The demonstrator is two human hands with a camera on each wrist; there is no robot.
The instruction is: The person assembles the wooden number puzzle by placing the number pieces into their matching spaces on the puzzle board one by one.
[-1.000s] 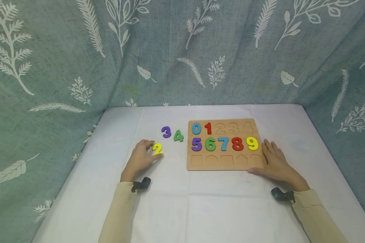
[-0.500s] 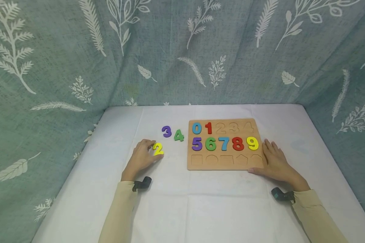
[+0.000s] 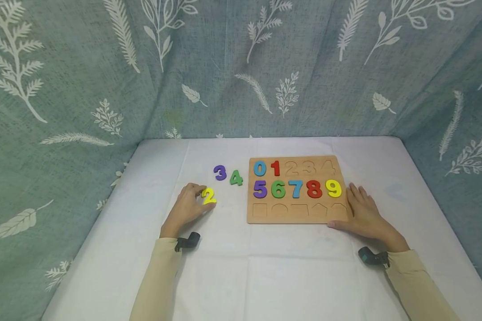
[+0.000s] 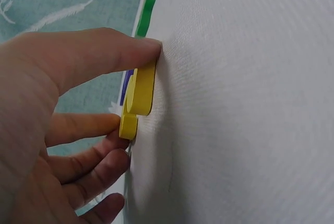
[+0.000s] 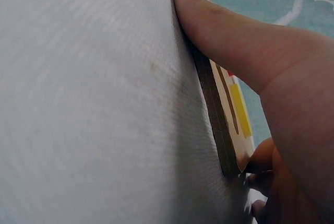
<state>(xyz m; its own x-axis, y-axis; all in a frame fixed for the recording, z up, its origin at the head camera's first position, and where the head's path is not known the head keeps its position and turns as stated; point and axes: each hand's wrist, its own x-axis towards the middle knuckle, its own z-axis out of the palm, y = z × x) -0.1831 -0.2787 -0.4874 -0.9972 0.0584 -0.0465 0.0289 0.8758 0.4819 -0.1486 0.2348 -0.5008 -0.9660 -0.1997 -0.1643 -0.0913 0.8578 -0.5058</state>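
Between thumb and index finger, my left hand [image 3: 186, 209] pinches a yellow number 2 piece [image 3: 209, 196] low over the white cloth. In the left wrist view the thumb [image 4: 130, 51] presses one end of the yellow 2 [image 4: 143, 91], and a finger touches the other. A purple 3 [image 3: 220, 173] and a green 4 [image 3: 236, 178] lie loose just beyond. My right hand [image 3: 363, 216] rests at the near right corner of the wooden number board [image 3: 297, 218], fingers straight along its right side. Its thumb [image 5: 224, 25] touches the board's front edge in the right wrist view.
In the board sit a blue 0 [image 3: 259, 168], a red 1 [image 3: 275, 168] and a row of 5 to 9. Outlined recesses for 2, 3 and 4 show at its top right, and shape recesses along its bottom row. A leaf-patterned curtain [image 3: 225, 89] surrounds the table.
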